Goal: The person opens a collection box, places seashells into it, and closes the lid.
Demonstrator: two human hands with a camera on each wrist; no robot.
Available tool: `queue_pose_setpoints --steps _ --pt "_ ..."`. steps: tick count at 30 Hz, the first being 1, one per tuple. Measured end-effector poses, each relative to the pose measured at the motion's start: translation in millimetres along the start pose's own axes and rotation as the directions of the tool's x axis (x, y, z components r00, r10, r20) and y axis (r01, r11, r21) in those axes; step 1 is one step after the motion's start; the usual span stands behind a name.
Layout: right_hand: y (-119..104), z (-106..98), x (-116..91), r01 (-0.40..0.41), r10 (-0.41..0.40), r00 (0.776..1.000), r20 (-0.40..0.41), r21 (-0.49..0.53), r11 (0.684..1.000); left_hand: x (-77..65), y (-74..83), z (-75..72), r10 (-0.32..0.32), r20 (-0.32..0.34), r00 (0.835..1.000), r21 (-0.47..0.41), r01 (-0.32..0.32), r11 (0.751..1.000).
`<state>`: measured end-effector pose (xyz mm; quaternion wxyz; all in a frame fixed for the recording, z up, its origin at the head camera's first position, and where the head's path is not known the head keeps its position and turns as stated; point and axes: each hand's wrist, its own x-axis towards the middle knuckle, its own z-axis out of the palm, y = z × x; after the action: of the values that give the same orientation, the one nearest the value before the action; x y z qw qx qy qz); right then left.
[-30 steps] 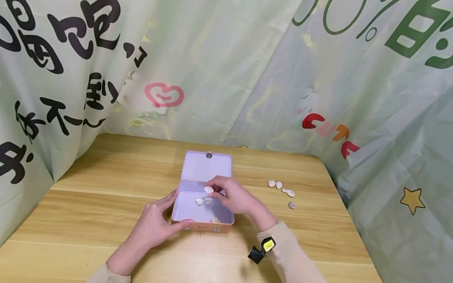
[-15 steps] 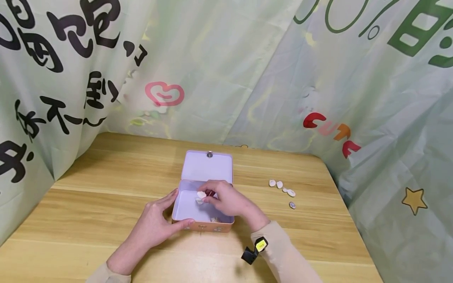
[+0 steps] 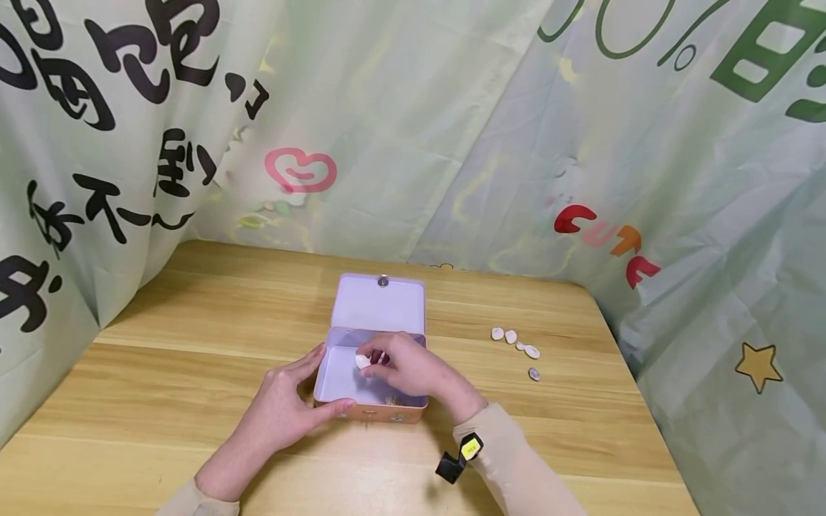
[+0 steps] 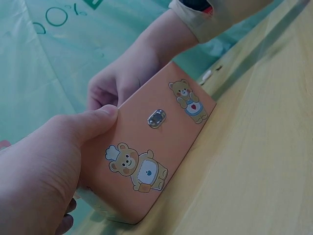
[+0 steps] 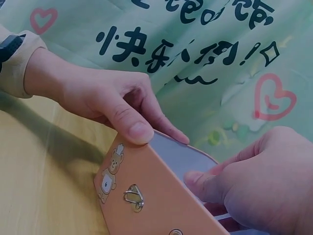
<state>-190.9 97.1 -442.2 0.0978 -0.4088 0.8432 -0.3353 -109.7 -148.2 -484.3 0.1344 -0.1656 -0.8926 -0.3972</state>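
Note:
In the head view, a tin box (image 3: 361, 413), orange outside and lilac inside, stands with its lid (image 3: 377, 304) tipped back. My left hand (image 3: 284, 405) grips its left side, thumb on the front rim and fingers along the side wall. Inside the box, my right hand (image 3: 409, 365) pinches a white seashell (image 3: 363, 362) between thumb and fingers. A small brownish shell (image 3: 391, 401) lies by the front wall, partly in shade. The other white shells in the box are hidden behind the right hand. The left wrist view shows bear pictures and a metal clasp (image 4: 157, 118) on the front.
To the right on the wooden table (image 3: 548, 437) lie several small white shells (image 3: 497, 334) and a grey patterned one (image 3: 534, 374). A printed curtain (image 3: 387, 143) hangs round the back and sides of the table.
My right hand has moved left and slightly lower inside the box with the white seashell, covering the shells seen there before. The left hand keeps its grip on the box.

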Motion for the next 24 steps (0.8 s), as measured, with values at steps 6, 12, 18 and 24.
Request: queue_pose_setpoints --steps 6,12,18,24 --pt "-0.5 2.6 1.1 -0.006 0.007 1.0 0.015 -0.032 0.999 0.6 0.4 -0.3 -0.001 0.002 1.0 0.005 0.001 1.0" --pt "-0.4 3.9 1.2 -0.012 0.013 1.0 0.013 -0.076 0.997 0.5 0.0 -0.7 0.013 -0.004 1.0 0.0 -0.013 1.0" --pt "0.4 2.2 0.1 -0.008 0.007 1.0 -0.01 -0.103 0.995 0.5 -0.8 -0.1 0.017 -0.004 1.0 -0.002 -0.017 1.0" --pt "0.7 -4.1 -3.8 0.051 -0.054 0.997 -0.064 -0.038 0.998 -0.1 -0.2 0.1 0.009 0.001 1.0 0.008 -0.009 1.0"
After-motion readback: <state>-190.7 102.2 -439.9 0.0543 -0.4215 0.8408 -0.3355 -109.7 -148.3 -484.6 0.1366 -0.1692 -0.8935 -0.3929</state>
